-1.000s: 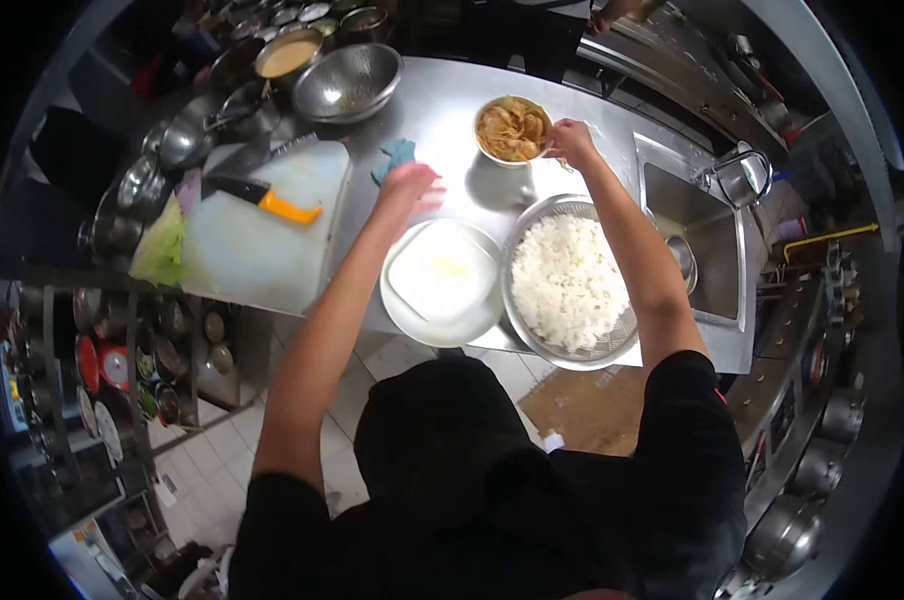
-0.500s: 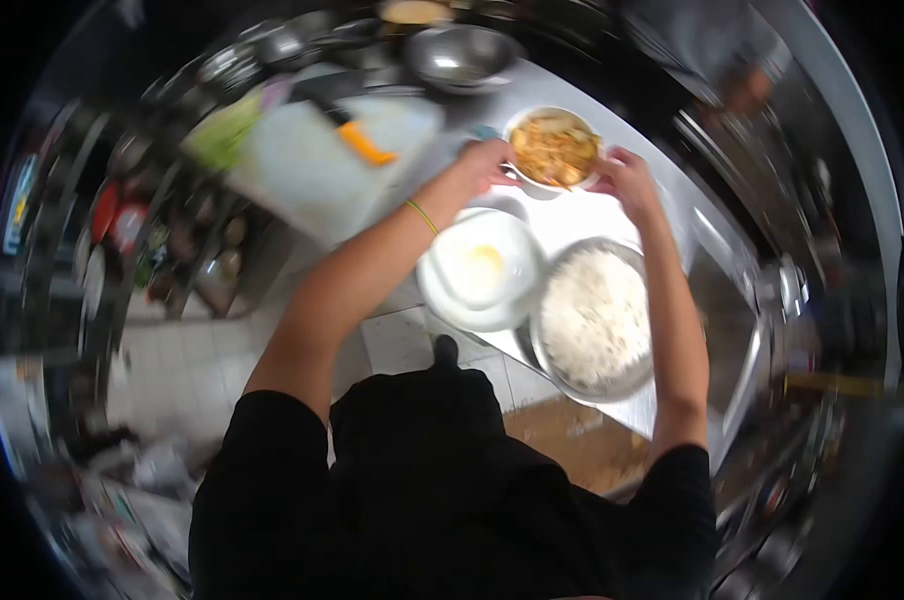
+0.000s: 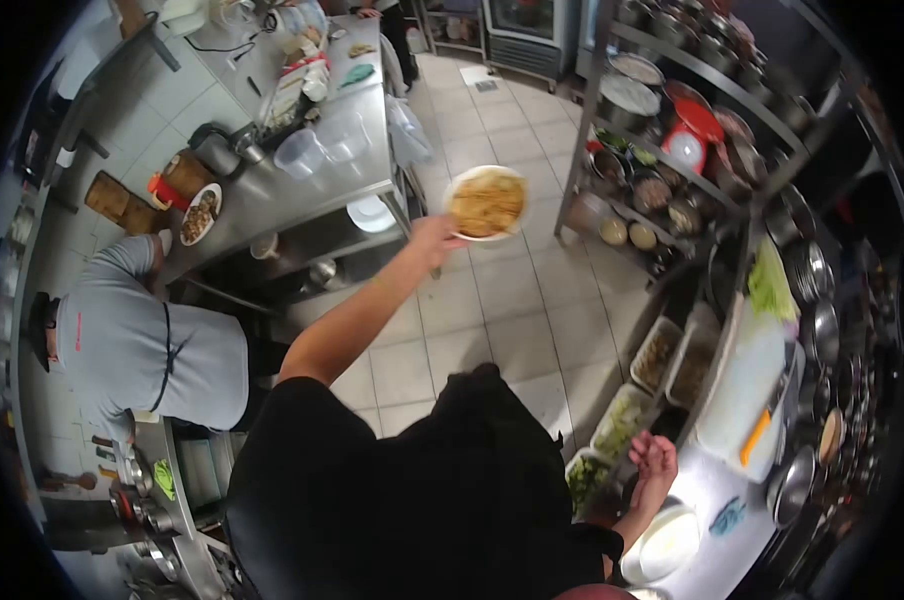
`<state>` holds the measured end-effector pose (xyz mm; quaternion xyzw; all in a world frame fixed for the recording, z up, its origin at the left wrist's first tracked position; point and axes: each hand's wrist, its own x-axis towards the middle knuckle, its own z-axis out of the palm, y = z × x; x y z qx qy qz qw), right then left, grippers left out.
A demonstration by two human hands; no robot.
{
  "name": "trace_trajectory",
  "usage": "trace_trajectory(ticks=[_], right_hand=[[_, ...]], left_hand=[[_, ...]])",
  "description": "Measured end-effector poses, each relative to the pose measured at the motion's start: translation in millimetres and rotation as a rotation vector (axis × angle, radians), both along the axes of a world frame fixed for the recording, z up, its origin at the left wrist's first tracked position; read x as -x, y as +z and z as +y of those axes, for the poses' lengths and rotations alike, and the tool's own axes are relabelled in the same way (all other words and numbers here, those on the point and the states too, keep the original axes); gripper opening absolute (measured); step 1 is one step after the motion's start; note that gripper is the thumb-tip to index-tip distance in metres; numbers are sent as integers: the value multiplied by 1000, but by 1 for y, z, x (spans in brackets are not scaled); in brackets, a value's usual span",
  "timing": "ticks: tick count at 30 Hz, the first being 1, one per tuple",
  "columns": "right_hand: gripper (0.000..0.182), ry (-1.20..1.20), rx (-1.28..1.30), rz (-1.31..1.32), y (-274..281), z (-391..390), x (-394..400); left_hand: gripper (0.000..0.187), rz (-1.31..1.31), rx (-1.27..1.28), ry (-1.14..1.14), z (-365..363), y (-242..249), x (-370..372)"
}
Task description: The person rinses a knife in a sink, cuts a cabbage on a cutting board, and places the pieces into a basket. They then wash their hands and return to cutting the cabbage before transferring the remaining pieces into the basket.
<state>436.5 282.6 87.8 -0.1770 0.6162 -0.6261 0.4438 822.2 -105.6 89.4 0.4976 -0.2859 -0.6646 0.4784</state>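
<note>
Bowl of orange-brown strips (image 3: 487, 203), so from the head view it's up in the air over the tiled floor (image 3: 517, 345), pretty full. The person's left hand (image 3: 438, 240) has it by the near-left rim, fingers closed on the edge. Right hand (image 3: 654, 460) is loosely open with fingers a bit curled, nothing in it, near the white dish (image 3: 669, 545) on the steel counter (image 3: 707, 490). Just beside that hand there's a tub of pale green chopped veg (image 3: 622, 420), plus a tub of darker greens (image 3: 586, 478). Over on the other worktop (image 3: 357, 105) there's an oval plate (image 3: 202, 214) with brownish food on it, and a clear plastic tub (image 3: 300, 155), can't tell what's inside.
</note>
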Motion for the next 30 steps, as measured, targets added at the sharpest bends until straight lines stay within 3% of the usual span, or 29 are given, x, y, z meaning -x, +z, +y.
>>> trace_trajectory(ticks=[3, 6, 9, 13, 16, 19, 21, 22, 23, 24, 25, 26, 27, 30], right_hand=[[21, 95, -105, 89, 1, -43, -13], [16, 74, -139, 137, 11, -73, -24], [18, 64, -211, 189, 20, -85, -30], [21, 82, -322, 215, 41, -110, -50], [21, 87, -389, 231, 42, -131, -61], [22, 91, -381, 264, 43, -142, -66], [22, 64, -375, 285, 37, -142, -65], [23, 64, -374, 298, 34, -137, -66], [25, 45, -352, 339, 35, -136, -71], [25, 49, -327, 322, 36, -132, -66], [26, 13, -307, 304, 46, -130, -75], [23, -117, -352, 331, 54, -127, -86], [19, -195, -322, 322, 67, -126, -95], [17, -263, -395, 319, 66, -86, -86]], left_hand=[[25, -74, -81, 348, -89, -33, -125], [29, -96, -97, 472, -159, -35, -198], [32, -14, -92, 628, -209, -3, -206], [38, 169, 50, 497, -293, 8, -214], [48, 300, -129, 616, -348, 20, -195], [35, 361, 24, 569, -434, -39, -207], [29, 204, 186, 557, -484, -83, -222], [31, -285, 321, 378, -474, -74, -225], [34, -1166, 374, 225, -464, -62, -228], [37, -1701, 438, 258, -455, -50, -231], [50, -1437, 792, 283, -476, -45, -249], [44, -1440, 399, 15, -481, -54, -251], [45, -1547, 444, -68, -502, -56, -250], [45, -1772, 461, -15, -508, -69, -281]])
